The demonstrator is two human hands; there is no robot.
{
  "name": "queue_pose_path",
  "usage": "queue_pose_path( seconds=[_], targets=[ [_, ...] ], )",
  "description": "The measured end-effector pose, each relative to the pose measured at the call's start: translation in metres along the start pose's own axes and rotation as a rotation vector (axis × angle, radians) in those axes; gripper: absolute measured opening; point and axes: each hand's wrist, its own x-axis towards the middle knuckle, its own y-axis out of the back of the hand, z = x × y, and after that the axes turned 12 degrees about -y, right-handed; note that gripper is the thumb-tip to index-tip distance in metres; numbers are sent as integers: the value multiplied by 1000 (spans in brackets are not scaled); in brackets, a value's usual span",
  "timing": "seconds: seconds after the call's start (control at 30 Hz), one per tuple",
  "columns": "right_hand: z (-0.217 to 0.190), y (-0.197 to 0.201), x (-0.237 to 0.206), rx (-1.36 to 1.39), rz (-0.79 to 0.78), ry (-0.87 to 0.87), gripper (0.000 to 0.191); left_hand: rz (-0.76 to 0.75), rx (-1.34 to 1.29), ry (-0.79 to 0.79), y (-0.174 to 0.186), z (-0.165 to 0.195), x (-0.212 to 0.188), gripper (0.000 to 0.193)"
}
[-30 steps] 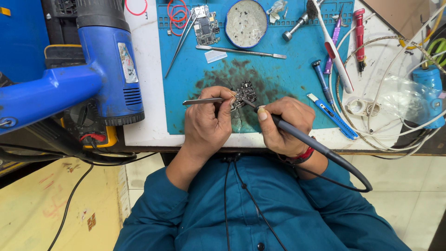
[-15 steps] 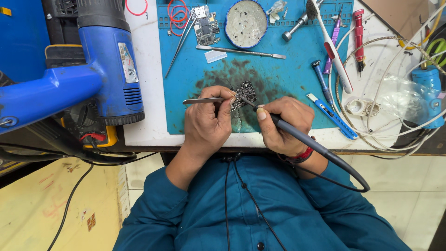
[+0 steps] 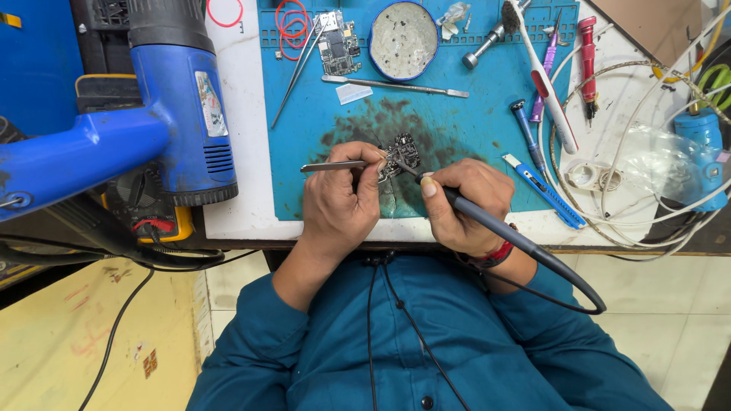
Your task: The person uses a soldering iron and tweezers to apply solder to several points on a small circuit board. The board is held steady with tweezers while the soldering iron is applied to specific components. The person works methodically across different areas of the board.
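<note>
Fingers of the left hand (image 3: 340,199) pinch slim silver metal tweezers (image 3: 332,166) against a small dark circuit board (image 3: 402,155). The right hand (image 3: 466,205) grips a grey pen-shaped soldering iron (image 3: 487,222), tip on the board, over the stained blue rubber mat (image 3: 472,99).

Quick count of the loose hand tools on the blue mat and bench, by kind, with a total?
Tweezers: 2, one in the left hand, one lying loose
Soldering iron: 1, in the right hand
Metal spatula: 1
Screwdrivers: 3, red, purple, blue
Brush: 1
Utility knife: 1
Total: 9
</note>
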Motion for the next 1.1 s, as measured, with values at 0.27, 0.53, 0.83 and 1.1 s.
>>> queue_pose_path(
  seconds=[0.27,0.53,0.83,1.1],
  targets=[
    [-1,1,0,3,2,-3,13,5,-18,-10,0,0,0,13],
    [0,0,0,14,6,2,13,2,-19,1,0,0,0,14],
    [0,0,0,5,6,7,13,9,-34,3,0,0,0,14],
    [0,0,0,-12,8,4,13,15,-33,-5,-1,0,0,14]
  ],
)
